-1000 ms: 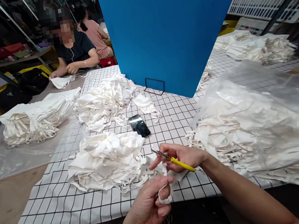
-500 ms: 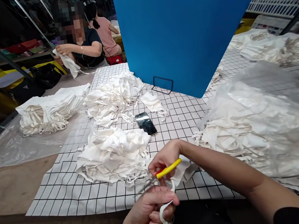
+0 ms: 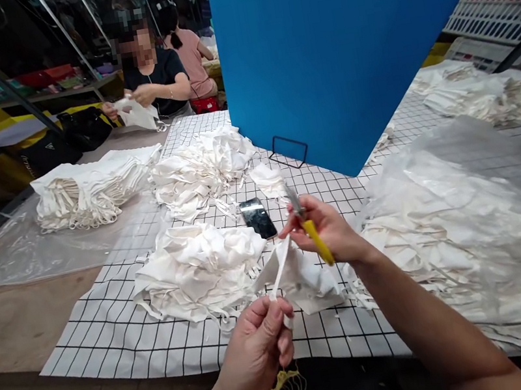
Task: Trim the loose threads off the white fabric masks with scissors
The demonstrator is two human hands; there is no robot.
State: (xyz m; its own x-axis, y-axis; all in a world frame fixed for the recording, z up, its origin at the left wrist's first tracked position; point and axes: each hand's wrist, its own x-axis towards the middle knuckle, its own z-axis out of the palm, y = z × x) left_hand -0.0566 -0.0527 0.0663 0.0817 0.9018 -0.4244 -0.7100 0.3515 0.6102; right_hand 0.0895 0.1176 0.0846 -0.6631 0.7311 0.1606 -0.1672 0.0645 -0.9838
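My left hand (image 3: 257, 344) is closed at the table's front edge, pinching one end of a narrow white cloth strap (image 3: 280, 267). The strap runs up taut to the fingertips of my right hand (image 3: 335, 229). Scissors with yellow handles (image 3: 318, 244) are held in that right hand, their blades pointing up and away. Below it, the white cloth piece (image 3: 311, 282) joined to the strap hangs over the checked cloth. A heap of white cloth pieces (image 3: 197, 264) lies just left of my hands.
A phone (image 3: 258, 218) lies behind the heap. A blue board (image 3: 332, 58) stands on the checked tablecloth (image 3: 112, 350). Plastic-covered white cloth (image 3: 485, 238) is piled at right, a neat stack (image 3: 96, 188) at left. A co-worker (image 3: 156, 79) across the table handles white cloth.
My right hand has risen away from the left with the scissors, which turned blades up, and the strap is now stretched between my hands. The co-worker's hands lowered their cloth.
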